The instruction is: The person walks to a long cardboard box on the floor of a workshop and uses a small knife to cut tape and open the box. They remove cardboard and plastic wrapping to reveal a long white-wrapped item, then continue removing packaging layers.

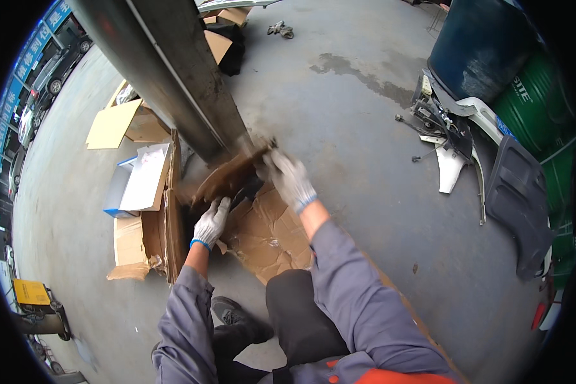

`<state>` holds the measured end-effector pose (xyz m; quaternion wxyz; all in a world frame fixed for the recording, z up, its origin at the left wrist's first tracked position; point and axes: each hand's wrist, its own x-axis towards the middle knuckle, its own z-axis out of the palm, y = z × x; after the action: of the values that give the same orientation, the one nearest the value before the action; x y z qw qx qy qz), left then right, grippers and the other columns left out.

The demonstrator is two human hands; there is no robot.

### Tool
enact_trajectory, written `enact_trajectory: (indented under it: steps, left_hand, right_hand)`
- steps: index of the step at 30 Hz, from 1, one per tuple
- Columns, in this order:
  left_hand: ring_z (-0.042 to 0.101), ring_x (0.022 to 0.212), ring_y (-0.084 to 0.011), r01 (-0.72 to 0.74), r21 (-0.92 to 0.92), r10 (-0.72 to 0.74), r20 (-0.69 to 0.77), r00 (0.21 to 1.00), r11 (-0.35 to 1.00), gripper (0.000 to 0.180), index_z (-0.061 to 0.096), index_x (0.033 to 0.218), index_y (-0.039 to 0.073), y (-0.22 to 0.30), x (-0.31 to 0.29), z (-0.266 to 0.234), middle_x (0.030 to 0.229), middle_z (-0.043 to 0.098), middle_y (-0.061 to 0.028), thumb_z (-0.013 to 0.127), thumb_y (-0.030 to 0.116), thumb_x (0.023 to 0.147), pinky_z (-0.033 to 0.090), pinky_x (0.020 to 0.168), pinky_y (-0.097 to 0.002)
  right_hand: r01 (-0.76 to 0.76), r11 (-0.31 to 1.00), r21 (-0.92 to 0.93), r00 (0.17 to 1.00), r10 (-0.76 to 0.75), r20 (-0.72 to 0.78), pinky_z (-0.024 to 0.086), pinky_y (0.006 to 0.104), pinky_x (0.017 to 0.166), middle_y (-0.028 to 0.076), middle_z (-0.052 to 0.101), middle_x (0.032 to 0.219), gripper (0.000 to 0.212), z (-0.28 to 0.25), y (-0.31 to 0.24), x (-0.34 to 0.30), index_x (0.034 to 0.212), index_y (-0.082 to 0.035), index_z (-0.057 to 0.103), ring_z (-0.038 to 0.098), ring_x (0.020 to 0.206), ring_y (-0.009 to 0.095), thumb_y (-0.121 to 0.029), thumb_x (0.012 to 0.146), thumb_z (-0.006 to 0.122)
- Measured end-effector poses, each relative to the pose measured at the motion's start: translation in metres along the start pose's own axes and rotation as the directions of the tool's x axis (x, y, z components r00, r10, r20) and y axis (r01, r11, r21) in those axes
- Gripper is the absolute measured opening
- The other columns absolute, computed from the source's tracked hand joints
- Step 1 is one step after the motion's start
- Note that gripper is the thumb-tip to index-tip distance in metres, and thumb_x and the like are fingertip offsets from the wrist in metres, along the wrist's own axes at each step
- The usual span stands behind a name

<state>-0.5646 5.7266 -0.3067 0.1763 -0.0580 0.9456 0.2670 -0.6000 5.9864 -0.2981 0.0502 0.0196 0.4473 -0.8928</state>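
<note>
Both my hands wear white knit gloves. A torn piece of brown cardboard, blurred by motion, is held between them at the foot of a metal post. My left hand is closed on its near left side, thumb on top. On its far right edge, my right hand is closed too, though its fingertips are smeared. Beneath lies a crumpled, flattened sheet of cardboard in front of my knees. Something dark shows between the two pieces; I cannot make it out.
The metal post rises just beyond my hands. To the left stands an open cardboard box with a blue-and-white box on top. Car parts, a dark panel and blue and green drums stand right.
</note>
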Motion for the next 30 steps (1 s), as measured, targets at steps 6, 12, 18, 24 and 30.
enact_trajectory:
  steps: [6, 12, 18, 24, 30]
  left_hand:
    - [0.059, 0.127, -0.0393, 0.025, -0.162, -0.024, 0.008, 1.0, 0.986, 0.081, 0.057, 0.144, 0.012, -0.046, 0.006, -0.01, 0.132, 0.065, -0.0231, 0.046, 0.074, 0.093, 0.042, 0.109, -0.0415]
    - [0.07, 0.109, -0.0246, -0.082, -0.024, 0.085, 0.22, 0.972, 0.996, 0.046, 0.073, 0.116, 0.015, 0.039, -0.029, -0.027, 0.112, 0.075, -0.0121, 0.063, 0.047, 0.083, 0.052, 0.094, -0.0351]
    - [0.069, 0.111, -0.0284, -0.061, 0.177, 0.035, 0.152, 0.988, 0.982, 0.045, 0.068, 0.121, 0.015, 0.006, -0.023, -0.025, 0.115, 0.073, -0.014, 0.059, 0.042, 0.086, 0.055, 0.092, -0.0424]
    - [0.066, 0.117, -0.0264, -0.173, 0.516, 0.118, 0.137, 0.983, 0.839, 0.047, 0.077, 0.113, 0.012, -0.026, 0.039, 0.047, 0.125, 0.072, -0.0092, 0.061, 0.038, 0.078, 0.053, 0.096, -0.0407]
    - [0.051, 0.137, -0.027, -0.444, 0.309, 0.487, -0.074, 0.87, 0.841, 0.045, 0.053, 0.145, 0.012, -0.054, 0.07, 0.054, 0.152, 0.053, -0.0114, 0.039, 0.028, 0.106, 0.042, 0.113, -0.0357]
  right_hand:
    - [0.004, 0.955, -0.298, 0.993, 0.03, 0.111, 0.05, 0.0253, 0.078, 0.004, 0.072, 0.106, 0.03, 0.096, -0.031, 0.064, 0.115, -0.006, 0.07, 0.062, 0.088, 0.008, -0.031, 0.106, 0.055]
    - [0.108, 0.763, -0.637, 0.988, -0.012, 0.152, 0.052, 0.0303, 0.087, 0.006, 0.074, 0.096, 0.031, 0.047, 0.016, 0.076, 0.115, 0.006, 0.067, 0.067, 0.09, 0.014, -0.02, 0.103, 0.056]
    - [0.153, 0.203, -0.967, 0.972, -0.208, 0.11, 0.051, 0.0515, 0.083, 0.025, 0.068, 0.099, 0.039, 0.007, 0.042, -0.062, 0.101, -0.002, 0.069, 0.063, 0.094, 0.046, -0.039, 0.101, 0.054]
    - [-0.078, -0.023, -0.997, 0.993, -0.096, -0.076, 0.055, 0.0537, 0.08, 0.028, 0.07, 0.093, 0.04, -0.039, 0.076, -0.163, 0.107, -0.004, 0.072, 0.069, 0.086, 0.046, -0.041, 0.098, 0.059]
    - [0.061, -0.214, -0.975, 0.998, 0.039, 0.054, 0.056, 0.0535, 0.071, 0.025, 0.072, 0.087, 0.034, 0.019, 0.074, -0.116, 0.092, -0.005, 0.069, 0.071, 0.081, 0.043, -0.036, 0.098, 0.054]
